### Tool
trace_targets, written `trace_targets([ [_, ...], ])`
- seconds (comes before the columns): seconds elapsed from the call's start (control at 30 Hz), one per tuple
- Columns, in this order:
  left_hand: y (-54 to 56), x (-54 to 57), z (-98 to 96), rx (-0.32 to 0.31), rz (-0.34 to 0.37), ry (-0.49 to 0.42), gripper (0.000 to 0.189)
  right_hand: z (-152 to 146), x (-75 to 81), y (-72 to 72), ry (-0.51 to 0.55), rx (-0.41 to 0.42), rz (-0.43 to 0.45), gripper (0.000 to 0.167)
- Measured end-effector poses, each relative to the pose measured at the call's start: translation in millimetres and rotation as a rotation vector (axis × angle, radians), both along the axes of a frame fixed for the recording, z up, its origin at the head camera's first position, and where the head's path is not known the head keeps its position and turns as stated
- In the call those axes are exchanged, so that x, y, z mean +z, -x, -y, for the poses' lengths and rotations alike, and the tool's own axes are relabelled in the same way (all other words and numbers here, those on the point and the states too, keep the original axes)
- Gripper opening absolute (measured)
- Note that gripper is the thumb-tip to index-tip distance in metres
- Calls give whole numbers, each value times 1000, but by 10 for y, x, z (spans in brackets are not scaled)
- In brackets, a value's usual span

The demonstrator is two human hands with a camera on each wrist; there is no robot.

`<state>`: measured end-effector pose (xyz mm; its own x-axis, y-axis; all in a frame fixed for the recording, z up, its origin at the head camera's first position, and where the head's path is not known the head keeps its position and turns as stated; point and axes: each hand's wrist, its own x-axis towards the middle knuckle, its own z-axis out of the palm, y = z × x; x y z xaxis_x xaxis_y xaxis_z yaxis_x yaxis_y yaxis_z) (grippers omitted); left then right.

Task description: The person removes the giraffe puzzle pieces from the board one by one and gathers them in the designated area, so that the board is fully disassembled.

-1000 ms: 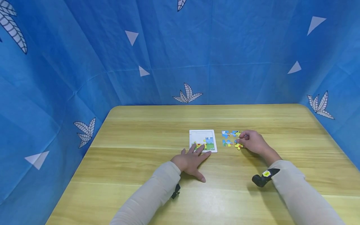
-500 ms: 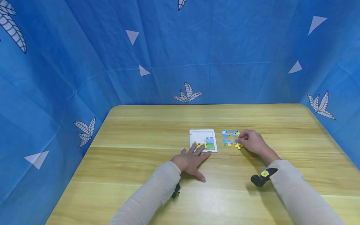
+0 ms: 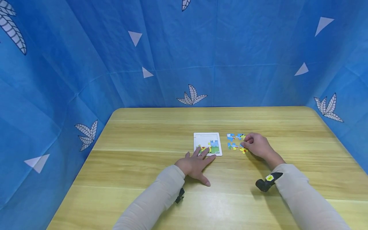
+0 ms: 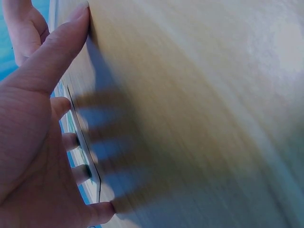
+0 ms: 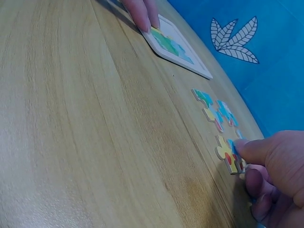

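My left hand lies with fingers spread, fingertips on the near edge of a white puzzle tray. Joined pieces with green grass, blue sky and a yellow spotted shape fill the tray's lower right part; my fingers cover some of them. To the right of the tray, my right hand pinches a yellow puzzle piece with red spots and a blue corner between thumb and fingers, low over the table. Other loose pieces lie beside it: a blue-and-green one and a blue-and-white one.
Another blue-and-yellow loose piece lies right by the right hand's fingertips. All this rests on a wood-grain table. A blue curtain with leaf and triangle prints hangs behind and along both sides.
The yellow piece under my right fingers has turned a little, and the right wrist has shifted slightly left. My left hand has stayed where it was on the tray.
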<state>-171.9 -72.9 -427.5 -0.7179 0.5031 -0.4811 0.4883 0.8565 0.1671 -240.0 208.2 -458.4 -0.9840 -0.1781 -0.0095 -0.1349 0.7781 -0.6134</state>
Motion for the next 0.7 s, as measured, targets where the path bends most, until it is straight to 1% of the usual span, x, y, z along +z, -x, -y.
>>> trace_targets([
  [0.33,-5,14,4,4,4,-4,104,6,-23,27,-3,-9,23,21],
  [0.7,-7,16,8,7,9,-9,105,33,-9,32,-7,-6,14,21],
])
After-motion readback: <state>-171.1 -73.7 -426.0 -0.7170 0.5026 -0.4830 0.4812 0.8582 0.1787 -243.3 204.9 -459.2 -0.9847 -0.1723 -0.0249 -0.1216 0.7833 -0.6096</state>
